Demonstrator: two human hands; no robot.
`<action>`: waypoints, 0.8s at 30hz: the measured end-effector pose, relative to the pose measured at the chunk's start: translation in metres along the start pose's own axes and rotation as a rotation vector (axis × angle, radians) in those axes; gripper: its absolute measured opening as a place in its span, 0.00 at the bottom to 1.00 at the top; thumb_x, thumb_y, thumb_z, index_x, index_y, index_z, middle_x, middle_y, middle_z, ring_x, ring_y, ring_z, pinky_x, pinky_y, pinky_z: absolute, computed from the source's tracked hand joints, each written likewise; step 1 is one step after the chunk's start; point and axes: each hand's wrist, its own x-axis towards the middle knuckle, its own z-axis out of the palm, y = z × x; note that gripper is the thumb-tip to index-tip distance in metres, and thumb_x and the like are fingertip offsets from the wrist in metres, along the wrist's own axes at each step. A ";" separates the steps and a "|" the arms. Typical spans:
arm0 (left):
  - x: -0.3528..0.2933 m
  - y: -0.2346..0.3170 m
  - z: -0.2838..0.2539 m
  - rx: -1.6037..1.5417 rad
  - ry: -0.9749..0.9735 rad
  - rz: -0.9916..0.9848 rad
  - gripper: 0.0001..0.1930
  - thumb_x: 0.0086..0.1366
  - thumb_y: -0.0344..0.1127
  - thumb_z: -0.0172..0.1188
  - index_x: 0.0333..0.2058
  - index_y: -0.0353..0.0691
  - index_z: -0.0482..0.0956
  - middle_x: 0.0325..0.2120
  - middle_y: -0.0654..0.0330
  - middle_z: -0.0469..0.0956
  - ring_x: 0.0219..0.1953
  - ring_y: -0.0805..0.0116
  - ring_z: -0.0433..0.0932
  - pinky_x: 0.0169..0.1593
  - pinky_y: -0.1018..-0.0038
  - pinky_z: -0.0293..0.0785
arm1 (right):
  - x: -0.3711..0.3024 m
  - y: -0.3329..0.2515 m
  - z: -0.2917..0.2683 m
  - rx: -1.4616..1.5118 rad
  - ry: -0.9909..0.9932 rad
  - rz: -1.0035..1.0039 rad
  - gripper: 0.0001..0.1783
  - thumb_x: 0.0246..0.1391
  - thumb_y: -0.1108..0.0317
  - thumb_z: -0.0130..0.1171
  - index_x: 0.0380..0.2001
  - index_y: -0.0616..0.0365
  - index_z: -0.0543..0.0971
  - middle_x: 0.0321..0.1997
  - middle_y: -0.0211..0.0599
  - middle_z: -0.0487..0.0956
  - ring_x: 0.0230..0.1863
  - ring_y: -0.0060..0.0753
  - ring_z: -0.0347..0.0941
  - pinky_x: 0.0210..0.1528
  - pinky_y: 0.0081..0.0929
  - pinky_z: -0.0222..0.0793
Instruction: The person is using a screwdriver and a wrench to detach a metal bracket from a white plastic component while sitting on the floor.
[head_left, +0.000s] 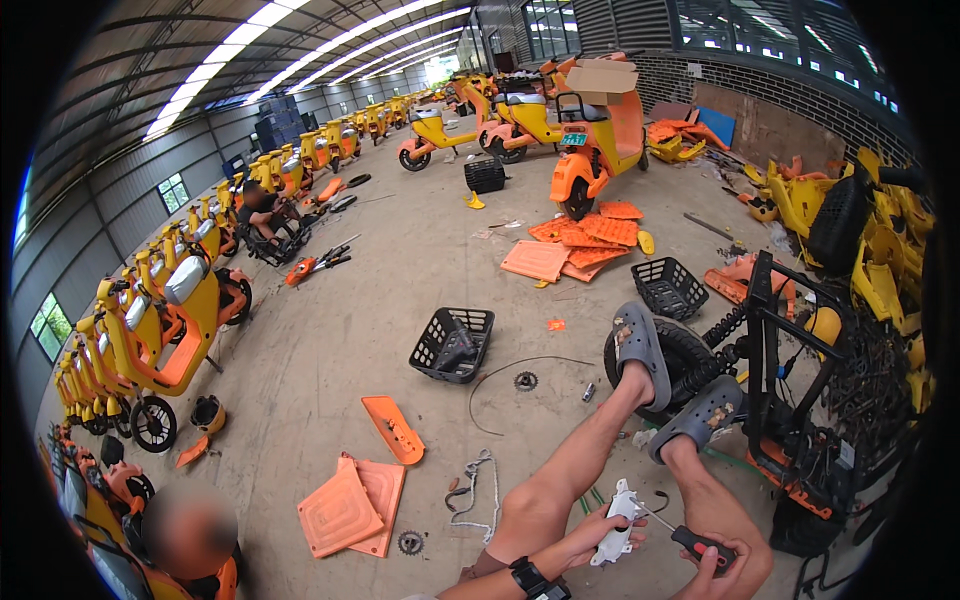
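My left hand (588,538) grips a flat silver-white metal part (614,540) with lobed edges and a dark spot near its middle. In my right hand (738,575) is a screwdriver (692,541) with a black and red handle. Its shaft points up and left, and the tip is at or very close to the metal part; contact is hard to tell. Both hands are low between my bare legs. My feet, in grey clogs (640,350), rest against the tyre (675,352) and black frame (757,330) of a stripped scooter.
A black basket (452,345) holding a dark power tool stands ahead, another basket (670,288) beyond. Orange panels (340,507), a sprocket (411,542), a cable and a chain lie on the floor. Yellow scooters (170,330) line the left; two people sit there. Yellow covers (880,270) are heaped right.
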 end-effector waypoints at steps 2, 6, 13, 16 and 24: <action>-0.001 0.001 0.002 0.001 -0.006 -0.003 0.27 0.67 0.26 0.48 0.63 0.38 0.53 0.53 0.47 0.72 0.46 0.58 0.80 0.47 0.67 0.81 | 0.000 -0.001 0.002 0.035 0.016 -0.025 0.15 0.61 0.68 0.56 0.46 0.64 0.66 0.40 0.47 0.78 0.40 0.35 0.77 0.45 0.27 0.75; -0.004 0.002 0.007 0.066 -0.030 0.003 0.28 0.66 0.25 0.50 0.63 0.38 0.52 0.53 0.47 0.71 0.46 0.58 0.80 0.48 0.67 0.81 | -0.001 0.000 0.003 0.076 0.017 -0.011 0.14 0.61 0.70 0.56 0.45 0.63 0.66 0.42 0.48 0.76 0.41 0.37 0.77 0.46 0.28 0.75; 0.001 -0.005 -0.005 0.061 -0.036 0.018 0.27 0.66 0.25 0.54 0.61 0.37 0.55 0.46 0.52 0.73 0.43 0.61 0.80 0.47 0.68 0.81 | -0.006 -0.024 0.001 0.223 0.165 0.070 0.18 0.61 0.70 0.53 0.50 0.67 0.66 0.53 0.53 0.70 0.53 0.42 0.70 0.51 0.32 0.70; -0.004 -0.001 0.004 0.078 -0.023 -0.005 0.24 0.66 0.25 0.53 0.59 0.36 0.58 0.44 0.53 0.74 0.42 0.62 0.81 0.46 0.69 0.82 | -0.003 -0.067 0.013 0.072 0.022 0.175 0.27 0.61 0.68 0.53 0.59 0.71 0.61 0.56 0.53 0.68 0.56 0.43 0.69 0.54 0.32 0.69; -0.003 -0.003 0.002 0.095 -0.011 0.008 0.23 0.67 0.26 0.53 0.59 0.37 0.60 0.45 0.54 0.74 0.41 0.63 0.81 0.45 0.70 0.82 | 0.025 -0.031 -0.017 -0.832 0.059 -0.965 0.23 0.61 0.72 0.53 0.55 0.72 0.63 0.52 0.56 0.72 0.53 0.52 0.72 0.52 0.44 0.70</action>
